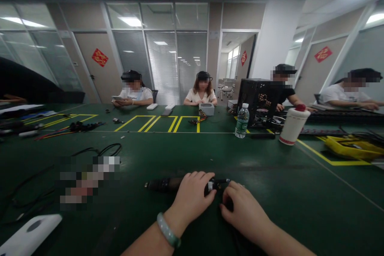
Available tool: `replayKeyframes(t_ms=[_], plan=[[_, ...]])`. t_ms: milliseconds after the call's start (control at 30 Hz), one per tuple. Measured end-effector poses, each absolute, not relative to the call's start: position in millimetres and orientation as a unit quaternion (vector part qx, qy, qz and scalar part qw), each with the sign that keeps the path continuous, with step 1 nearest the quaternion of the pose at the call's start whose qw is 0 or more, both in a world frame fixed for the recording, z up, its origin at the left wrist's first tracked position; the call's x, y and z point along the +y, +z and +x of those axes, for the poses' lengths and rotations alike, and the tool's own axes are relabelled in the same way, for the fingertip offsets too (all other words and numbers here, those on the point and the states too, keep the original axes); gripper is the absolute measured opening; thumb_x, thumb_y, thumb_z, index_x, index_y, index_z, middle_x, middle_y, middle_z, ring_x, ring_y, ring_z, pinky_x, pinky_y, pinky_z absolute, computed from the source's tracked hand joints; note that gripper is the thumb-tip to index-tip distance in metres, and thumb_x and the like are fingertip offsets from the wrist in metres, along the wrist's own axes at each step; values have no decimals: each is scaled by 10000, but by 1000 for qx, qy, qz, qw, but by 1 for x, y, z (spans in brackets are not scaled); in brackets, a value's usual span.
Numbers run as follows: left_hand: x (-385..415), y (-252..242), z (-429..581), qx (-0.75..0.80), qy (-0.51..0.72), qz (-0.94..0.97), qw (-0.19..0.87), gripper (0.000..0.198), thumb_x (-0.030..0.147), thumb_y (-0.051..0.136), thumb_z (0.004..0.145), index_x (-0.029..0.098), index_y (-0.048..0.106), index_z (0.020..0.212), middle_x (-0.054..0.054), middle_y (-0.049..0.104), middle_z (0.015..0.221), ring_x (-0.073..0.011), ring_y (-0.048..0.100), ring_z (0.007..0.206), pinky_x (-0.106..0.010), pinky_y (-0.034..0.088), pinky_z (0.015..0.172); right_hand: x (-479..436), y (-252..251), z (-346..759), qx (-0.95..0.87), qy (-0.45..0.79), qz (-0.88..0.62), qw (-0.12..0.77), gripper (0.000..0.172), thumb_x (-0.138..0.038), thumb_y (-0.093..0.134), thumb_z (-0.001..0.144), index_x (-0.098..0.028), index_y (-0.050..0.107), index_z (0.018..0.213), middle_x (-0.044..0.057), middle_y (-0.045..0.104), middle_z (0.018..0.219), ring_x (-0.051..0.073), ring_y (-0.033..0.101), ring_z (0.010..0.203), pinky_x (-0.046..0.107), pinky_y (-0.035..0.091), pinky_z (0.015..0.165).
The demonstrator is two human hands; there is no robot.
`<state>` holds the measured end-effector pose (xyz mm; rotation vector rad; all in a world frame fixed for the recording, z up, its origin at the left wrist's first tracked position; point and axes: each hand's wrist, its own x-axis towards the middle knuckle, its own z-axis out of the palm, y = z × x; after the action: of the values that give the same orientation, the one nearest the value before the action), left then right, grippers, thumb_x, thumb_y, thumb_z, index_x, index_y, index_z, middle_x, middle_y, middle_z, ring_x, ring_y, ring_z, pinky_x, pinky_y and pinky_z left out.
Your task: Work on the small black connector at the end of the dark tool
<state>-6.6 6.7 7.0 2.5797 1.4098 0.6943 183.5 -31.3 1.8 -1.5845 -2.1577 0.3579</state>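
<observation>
The black tool (168,184) lies on the near middle of the green surface (300,192), its metal tip to the left. The left hand (193,192) is over its body, fingers wrapped around it; the right hand (244,204) is at its right end, fingers curled, though I cannot tell whether they pinch anything. To handle it well, the left should probably hold the body level and firm, while the right works in line with it, without bending the end.

Yellow tape (145,117) marks the far side of the surface. Far right are a water bottle (241,122), a white bottle (294,127), a computer case (255,100) and a yellow tray (354,148); wires (87,126) lie far left. Beyond, people sit facing this way, before blinds (162,64) and doors (87,52) with red signs (100,57).
</observation>
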Motion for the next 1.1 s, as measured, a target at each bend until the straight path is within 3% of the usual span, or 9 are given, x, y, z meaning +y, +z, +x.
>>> replayKeyframes(t_ms=[167, 367, 667, 1100], plan=[[2, 11, -5, 484, 220, 845, 49, 329, 310, 602, 841, 268, 580, 1167, -30, 628, 1057, -249, 559, 965, -395, 401, 861, -30, 2, 193, -788, 174, -543, 234, 70, -135, 593, 748, -199, 621, 738, 4, 612, 825, 183, 566, 799, 270, 404, 732], [-2, 15, -2, 519, 180, 835, 27, 244, 290, 599, 795, 232, 596, 1032, -40, 615, 964, -251, 560, 911, -377, 409, 807, -25, -8, 202, -743, 318, -528, 262, 64, -153, 546, 827, -199, 591, 830, -30, 598, 710, 137, 558, 641, 205, 363, 547], [-5, 13, 3, 489, 189, 850, 48, 296, 190, 548, 795, 237, 562, 1087, -37, 607, 1005, -237, 546, 945, -355, 407, 835, -19, -17, 203, -707, 385, -506, 309, 155, -154, 562, 849, -192, 646, 975, -15, 668, 808, 138, 616, 704, 197, 423, 620], [-5, 14, 6, 467, 168, 867, 44, 171, 160, 565, 828, 237, 578, 981, -15, 598, 977, -218, 552, 919, -347, 413, 797, -19, -11, 198, -684, 360, -538, 337, 51, -207, 600, 862, -191, 642, 838, -23, 661, 748, 142, 613, 694, 199, 429, 606]])
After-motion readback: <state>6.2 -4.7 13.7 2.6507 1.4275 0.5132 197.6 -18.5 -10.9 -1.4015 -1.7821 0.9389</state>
